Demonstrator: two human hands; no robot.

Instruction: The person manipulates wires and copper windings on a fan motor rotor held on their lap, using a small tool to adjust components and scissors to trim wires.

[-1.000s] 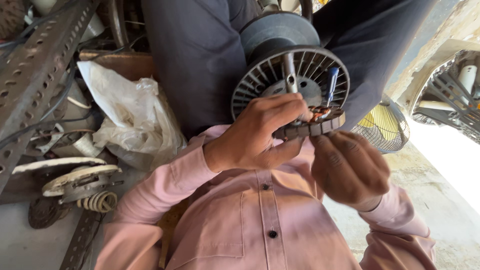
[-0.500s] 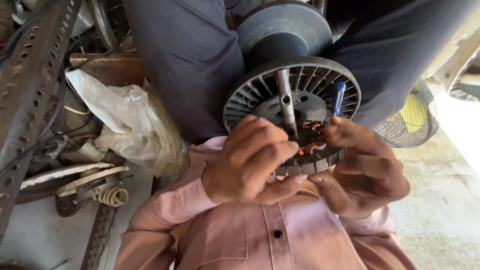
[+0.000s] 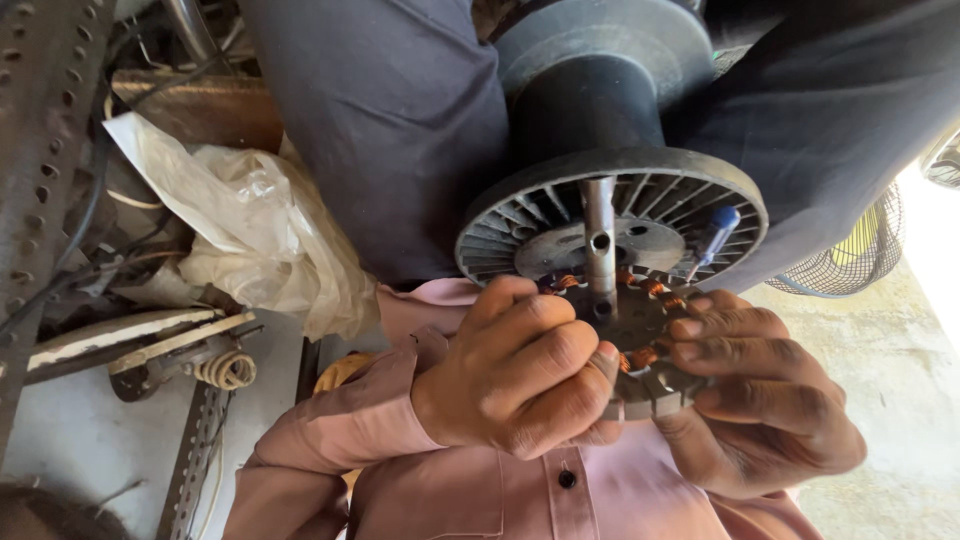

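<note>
A round dark stator (image 3: 643,352) with copper windings sits on a steel shaft (image 3: 598,238). My left hand (image 3: 520,375) curls over its left side, fingers closed on the rim. Opposite, my right hand (image 3: 765,405) grips the rim and cups the underside, fingertips lying across the coils. Behind the stator stands a large black ribbed spool (image 3: 610,190), held between knees in dark trousers (image 3: 390,130). A small blue-handled screwdriver (image 3: 714,238) rests against the spool's ribs just above my right fingers. Pink shirt sleeves cover both wrists.
A crumpled clear plastic bag (image 3: 250,235) lies to the left beside perforated metal angle bars (image 3: 40,130) and a coiled spring (image 3: 226,370). A wire fan guard (image 3: 850,255) stands at the right on the concrete floor (image 3: 900,400).
The view has come closer to the spool and stator. Both hands have closed in around the stator, my right hand rising from below to grip its rim.
</note>
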